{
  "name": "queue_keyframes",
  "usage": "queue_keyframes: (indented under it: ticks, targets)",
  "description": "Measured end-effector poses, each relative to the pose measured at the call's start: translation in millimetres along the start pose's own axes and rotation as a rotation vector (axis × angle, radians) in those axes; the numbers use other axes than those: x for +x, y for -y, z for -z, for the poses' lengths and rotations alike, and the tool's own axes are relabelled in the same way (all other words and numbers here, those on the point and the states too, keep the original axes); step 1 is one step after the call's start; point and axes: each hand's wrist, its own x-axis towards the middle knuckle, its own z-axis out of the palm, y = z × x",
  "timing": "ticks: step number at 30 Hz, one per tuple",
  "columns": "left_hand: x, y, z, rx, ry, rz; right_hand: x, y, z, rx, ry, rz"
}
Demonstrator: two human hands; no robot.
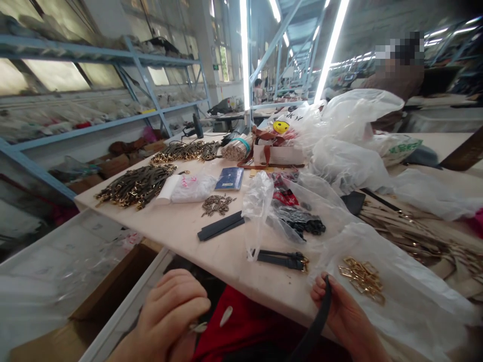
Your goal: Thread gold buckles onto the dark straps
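My right hand [345, 311] is closed on a dark strap [319, 322], which hangs down in a curve toward my lap. Over the table's front edge, my left hand [169, 311] is curled, its fingertips turned away; a small pale shape shows below them, and I cannot make out whether it is held. Just beyond my right hand lie gold rectangular rings [362, 279] on clear plastic. Finished-looking dark straps with gold buckles [281, 260] rest left of them. Two flat dark strips [221, 226] lie farther back, near a small heap of metal pieces [217, 204].
Bundles of buckled straps [138, 186] cover the table's left side. A blue booklet [229, 178] and plastic bags [343, 130] stand farther back. An open cardboard box [113, 281] is below on the left. Blue shelving [139, 75] lines the wall; a person [396, 75] is behind.
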Motion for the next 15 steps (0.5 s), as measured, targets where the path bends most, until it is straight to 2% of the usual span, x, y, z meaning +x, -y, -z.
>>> queue_keyframes:
  ticks: [1, 4, 7, 9, 11, 15]
  targets:
    - [-13.9, 10.4, 3.4, 0.043, 0.019, 0.017, 0.3, 0.3, -0.3, 0.002, -0.002, -0.009]
    - [-46.4, 41.7, 5.3, 0.171, 0.0, 0.219, 1.3, 1.0, -1.4, -0.012, -0.013, -0.024]
    - [-56.4, 83.2, -12.2, 0.333, -0.025, 0.416, 2.2, 1.3, -2.9, -0.03, -0.056, -0.038]
    - [-50.0, 119.4, -31.9, 0.415, 0.051, 0.552, 3.0, 1.2, -3.1, -0.029, -0.093, -0.055]
    - [-36.5, 158.9, -53.1, 0.465, 0.184, 0.645, 4.5, 1.2, -2.0, -0.024, -0.122, -0.07]
    - [-8.3, 227.5, -89.4, 0.488, 0.315, 0.657, 9.2, 2.2, 2.5, -0.042, -0.119, -0.102]
